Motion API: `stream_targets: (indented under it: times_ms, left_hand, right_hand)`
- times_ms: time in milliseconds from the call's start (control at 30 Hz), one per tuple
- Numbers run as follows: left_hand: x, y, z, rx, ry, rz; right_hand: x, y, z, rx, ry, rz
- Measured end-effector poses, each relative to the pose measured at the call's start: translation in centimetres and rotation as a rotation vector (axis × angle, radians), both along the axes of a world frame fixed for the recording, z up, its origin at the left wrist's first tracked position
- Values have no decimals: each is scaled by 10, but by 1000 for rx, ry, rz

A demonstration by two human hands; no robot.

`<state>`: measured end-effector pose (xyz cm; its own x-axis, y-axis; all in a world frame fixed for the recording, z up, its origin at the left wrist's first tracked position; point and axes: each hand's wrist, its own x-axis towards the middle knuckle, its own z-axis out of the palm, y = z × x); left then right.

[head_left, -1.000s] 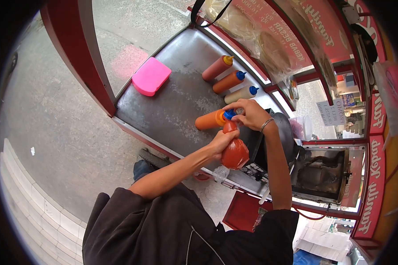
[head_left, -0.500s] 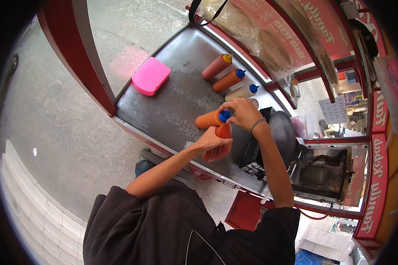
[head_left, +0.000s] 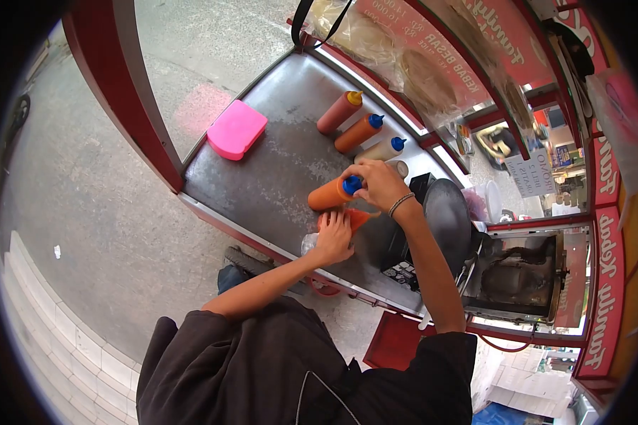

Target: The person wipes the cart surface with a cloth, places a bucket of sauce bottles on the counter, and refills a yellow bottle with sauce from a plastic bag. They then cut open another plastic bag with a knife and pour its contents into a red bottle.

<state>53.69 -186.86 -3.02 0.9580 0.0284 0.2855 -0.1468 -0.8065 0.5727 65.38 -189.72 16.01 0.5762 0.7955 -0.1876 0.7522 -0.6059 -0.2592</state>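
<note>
Looking down from the head view, which hand is on what?
— The right hand (head_left: 376,183) has its fingers curled shut round the blue cap (head_left: 351,185) of the orange bottle (head_left: 327,195). The left hand (head_left: 335,235) lies spread flat and open on the red sauce bag (head_left: 360,216), pressing rather than gripping.

Which way does the bottle lie from that grip?
— Its body runs from the cap toward the picture's left, with its base on the steel counter (head_left: 276,159) (the lens makes its tilt hard to judge). The bag lies just beneath the cap, and I cannot tell if they touch. The left hand is nearer the bag, the right nearer the cap.

And the counts?
— There are four squeeze bottles: this one, plus a row of three farther back, a red bottle (head_left: 337,113), a second orange bottle (head_left: 356,134) and a pale bottle (head_left: 380,150). There is one bag and one pink box (head_left: 236,129), well apart at the counter's left.
</note>
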Motion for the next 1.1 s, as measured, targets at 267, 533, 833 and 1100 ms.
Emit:
stream_targets:
  times_ms: [267, 533, 833, 1100]
  left_hand:
    - [14, 73, 44, -428, -195, 217]
    - [69, 115, 72, -661, -76, -395]
    - [44, 135, 126, -193, -166, -368]
    - [35, 147, 110, 277, -199, -189]
  right_hand:
    - [-10, -7, -4, 67, -37, 16]
    - [-18, -16, 37, 243, -88, 75]
    - [-44, -3, 34, -58, -266, -472]
    - [-45, 6, -12, -53, 254, -711]
